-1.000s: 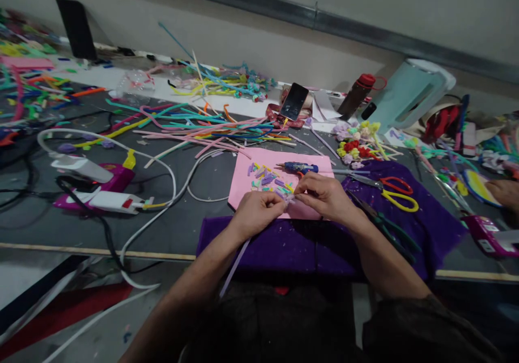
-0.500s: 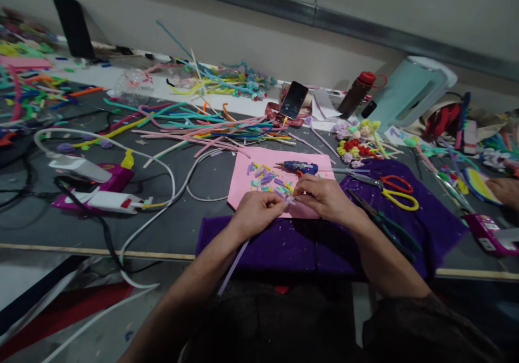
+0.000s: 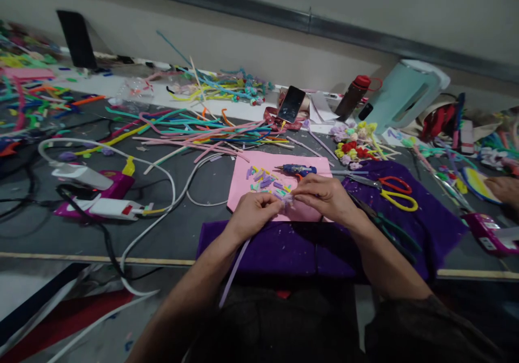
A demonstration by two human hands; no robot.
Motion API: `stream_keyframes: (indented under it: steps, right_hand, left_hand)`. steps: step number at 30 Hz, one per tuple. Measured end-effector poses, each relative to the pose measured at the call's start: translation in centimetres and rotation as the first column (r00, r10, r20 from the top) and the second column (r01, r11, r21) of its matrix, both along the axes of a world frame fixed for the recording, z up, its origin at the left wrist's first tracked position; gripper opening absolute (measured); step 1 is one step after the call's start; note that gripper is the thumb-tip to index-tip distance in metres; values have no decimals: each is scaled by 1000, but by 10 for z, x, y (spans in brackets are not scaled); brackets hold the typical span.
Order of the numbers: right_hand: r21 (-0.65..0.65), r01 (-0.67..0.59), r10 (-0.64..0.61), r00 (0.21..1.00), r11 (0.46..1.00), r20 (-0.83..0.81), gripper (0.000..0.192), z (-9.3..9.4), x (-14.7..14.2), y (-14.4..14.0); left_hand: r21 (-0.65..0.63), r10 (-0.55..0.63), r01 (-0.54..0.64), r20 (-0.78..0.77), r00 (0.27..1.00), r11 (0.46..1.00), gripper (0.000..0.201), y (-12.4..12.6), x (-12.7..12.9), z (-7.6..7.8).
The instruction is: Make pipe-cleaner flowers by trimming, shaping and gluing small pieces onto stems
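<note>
My left hand (image 3: 254, 212) is closed in a pinch on a lilac pipe cleaner (image 3: 234, 274), whose long end trails below the wrist over the purple cloth (image 3: 259, 255). Facing it, my right hand (image 3: 322, 195) pinches at the pale lilac tip between both hands; the fingers hide exactly what it grips. Beneath them lies a pink sheet (image 3: 239, 182) with several short cut pieces of pipe cleaner (image 3: 265, 180) in lilac, yellow and green. A blue glue gun (image 3: 298, 169) rests on the sheet just beyond my right hand.
Scissors (image 3: 395, 192) with red and yellow handles and dark green pliers (image 3: 393, 230) lie on the cloth at right. Long pipe cleaners (image 3: 211, 130), a phone (image 3: 292, 103) and a bottle (image 3: 352, 98) stand behind. White cables (image 3: 174, 179) loop at left. Another person's hand (image 3: 500, 189) is at far right.
The view has shifted slightly. My hands stay over the pink sheet, the fingertips a little farther apart, with the lilac pipe cleaner still in the left hand.
</note>
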State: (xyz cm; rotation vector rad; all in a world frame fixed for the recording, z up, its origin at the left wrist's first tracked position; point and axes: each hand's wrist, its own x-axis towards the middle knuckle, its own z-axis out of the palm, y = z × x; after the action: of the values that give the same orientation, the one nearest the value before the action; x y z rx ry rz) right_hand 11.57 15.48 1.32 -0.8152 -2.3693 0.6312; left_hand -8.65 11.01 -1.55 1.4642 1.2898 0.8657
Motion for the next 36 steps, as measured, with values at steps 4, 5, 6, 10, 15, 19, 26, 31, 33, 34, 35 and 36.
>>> stream_keyframes:
  steps: [4,5,6,10,15,19,26,31,33,34,35,36]
  right_hand:
    - [-97,58,-74,981,994,-177,16,7,3,2]
    - [-125,70,-94,976,990,-198,16,9,3,2]
    - [-151,77,-107,972,986,-208,16,9,3,3]
    - [-216,13,-55,980,976,-190,18,11,3,3]
    - [-275,-118,88,989,954,-118,34,11,1,2]
    - [-247,-187,177,982,951,-60,48,7,-3,-1]
    - [-228,-193,185,981,954,-59,42,4,-8,-5]
    - [-434,34,-145,963,900,-227,41,0,-10,-4]
    - [-576,59,-283,909,815,-307,32,-5,-14,-4]
    - [-641,43,-327,884,766,-333,28,-7,-17,-5]
    - [-693,17,-356,866,721,-350,25,-9,-22,-7]
    - [-729,-13,-373,853,684,-365,24,-10,-27,-9]
  left_hand:
    - [-157,12,19,197,980,987,24,0,0,6]
    - [-185,7,35,222,975,982,24,0,0,8]
    - [-204,-3,53,238,971,977,23,1,-1,9]
    - [-228,-54,114,253,966,967,23,1,-3,12]
    - [-236,-90,156,267,959,959,24,1,-3,14]
    - [-225,-102,162,256,961,961,23,-1,-1,14]
    - [-218,-95,151,250,964,964,23,-1,0,12]
    - [-219,104,-18,385,917,975,25,-1,1,7]
    - [-266,220,-103,458,861,958,27,0,2,5]
    - [-291,270,-138,488,830,947,28,0,1,5]
    - [-308,311,-166,516,798,937,28,1,1,5]
    - [-320,340,-184,546,766,929,28,2,1,4]
